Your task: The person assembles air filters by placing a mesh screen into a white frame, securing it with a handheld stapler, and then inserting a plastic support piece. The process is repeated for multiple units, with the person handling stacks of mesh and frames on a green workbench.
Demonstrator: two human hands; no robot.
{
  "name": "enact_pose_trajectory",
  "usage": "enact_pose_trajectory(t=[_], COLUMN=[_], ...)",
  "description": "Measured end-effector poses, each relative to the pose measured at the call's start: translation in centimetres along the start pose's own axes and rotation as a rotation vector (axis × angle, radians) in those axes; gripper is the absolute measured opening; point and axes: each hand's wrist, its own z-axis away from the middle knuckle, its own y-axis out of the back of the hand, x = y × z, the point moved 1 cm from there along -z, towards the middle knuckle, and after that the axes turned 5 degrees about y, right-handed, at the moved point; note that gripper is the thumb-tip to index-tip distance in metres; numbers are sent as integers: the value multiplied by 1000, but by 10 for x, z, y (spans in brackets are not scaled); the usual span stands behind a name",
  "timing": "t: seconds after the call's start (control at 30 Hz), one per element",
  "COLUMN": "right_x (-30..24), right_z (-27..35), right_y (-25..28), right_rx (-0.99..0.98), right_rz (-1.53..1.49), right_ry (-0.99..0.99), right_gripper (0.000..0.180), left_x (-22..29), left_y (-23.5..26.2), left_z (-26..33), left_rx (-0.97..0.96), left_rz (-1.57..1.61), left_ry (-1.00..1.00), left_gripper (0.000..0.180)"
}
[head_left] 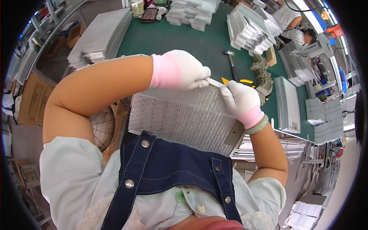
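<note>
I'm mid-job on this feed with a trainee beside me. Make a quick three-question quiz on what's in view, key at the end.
1. Multiple choice: the left hand and right hand hold a thin pale strip. What colour are the glove cuffs? a) blue; b) pink; c) black.
2. True or false: the hammer lies on the green table, not on the mesh panel.
3. Fill the gap: a pale green bangle circles the ____ wrist.

Key: 1. b; 2. true; 3. right.
</note>
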Motion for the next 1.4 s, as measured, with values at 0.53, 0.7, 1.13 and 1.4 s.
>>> enact_pose_trajectory(t=[0.53, 0.7, 1.13, 1.4], right_x=[-30, -44, -42, -59], right_z=[-45, -41, -80, -65], right_y=[3, -19, 13, -21], right_rx=[-273, -23, -449, -163], right_rz=[-558, 75, -558, -18], right_ry=[-69, 87, -51, 76], right_gripper=[29, 29, 32, 38], left_x=[-6, -19, -20, -26], left_y=[30, 14, 45, 25], left_z=[13, 37, 32, 50], left_rx=[-311, 19, -259, 32], left_rz=[253, 1, 89, -19], left_ry=[160, 30, 178, 63], left_gripper=[26, 22, 29, 23])
